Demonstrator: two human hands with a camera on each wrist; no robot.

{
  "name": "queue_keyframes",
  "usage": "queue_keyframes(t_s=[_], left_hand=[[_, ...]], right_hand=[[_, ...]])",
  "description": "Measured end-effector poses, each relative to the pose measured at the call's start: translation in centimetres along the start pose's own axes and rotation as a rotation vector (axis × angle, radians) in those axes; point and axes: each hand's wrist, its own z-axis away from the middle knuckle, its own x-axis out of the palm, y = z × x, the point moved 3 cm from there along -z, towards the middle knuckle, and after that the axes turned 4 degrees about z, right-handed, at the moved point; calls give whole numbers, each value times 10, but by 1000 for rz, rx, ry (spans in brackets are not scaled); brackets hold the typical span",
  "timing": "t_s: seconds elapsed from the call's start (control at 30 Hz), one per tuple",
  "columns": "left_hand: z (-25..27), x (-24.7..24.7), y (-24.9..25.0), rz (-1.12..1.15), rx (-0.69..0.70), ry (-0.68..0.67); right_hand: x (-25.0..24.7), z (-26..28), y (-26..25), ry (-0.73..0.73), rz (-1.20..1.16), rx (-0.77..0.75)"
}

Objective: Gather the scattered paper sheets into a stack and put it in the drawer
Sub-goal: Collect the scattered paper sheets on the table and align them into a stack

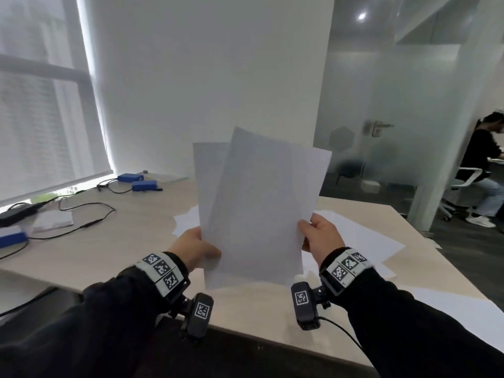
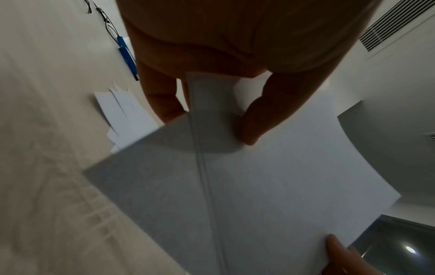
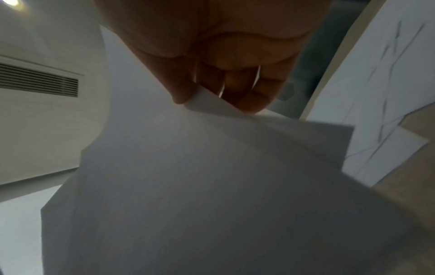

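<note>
I hold a few white paper sheets (image 1: pixel 259 208) upright above the wooden desk (image 1: pixel 122 241), fanned out of line with each other. My left hand (image 1: pixel 195 248) pinches their left edge, thumb in front and fingers behind; the left wrist view shows the sheets (image 2: pixel 247 176) caught between thumb and fingers (image 2: pixel 164 100). My right hand (image 1: pixel 317 236) pinches the right edge, and in the right wrist view its fingers (image 3: pixel 244 93) grip the sheets (image 3: pixel 188 176). More loose sheets (image 1: pixel 362 236) lie scattered on the desk behind and to the right. No drawer is in view.
Blue boxes (image 1: pixel 143 184) with black cables (image 1: pixel 90 214) lie along the desk's left and back, near a white notepad (image 1: pixel 53 221). A window with a blind is at left. A frosted glass door (image 1: pixel 376 129) stands behind. A seated person (image 1: pixel 480 170) is at far right.
</note>
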Motion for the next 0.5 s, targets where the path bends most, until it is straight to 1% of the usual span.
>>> queue_keyframes(t_s=[0.1,0.17,0.23,0.37,0.43,0.5], left_hand=[[8,1,5,17,26,-14],[10,5,3,47,28,-25],[11,8,-8,58,6,-36],[16,14,-46,36,-57,-29],[20,17,-54,45,-49,-2],[23,20,-48,67,-3,18]], right_hand=[[4,13,-18,17,-35,-74],[5,22,-23,23,-63,-87],[7,32,-16,10,-87,-54],[13,52,14,-25,-70,41],[13,58,22,-7,-48,50],[9,61,22,18,-52,33]])
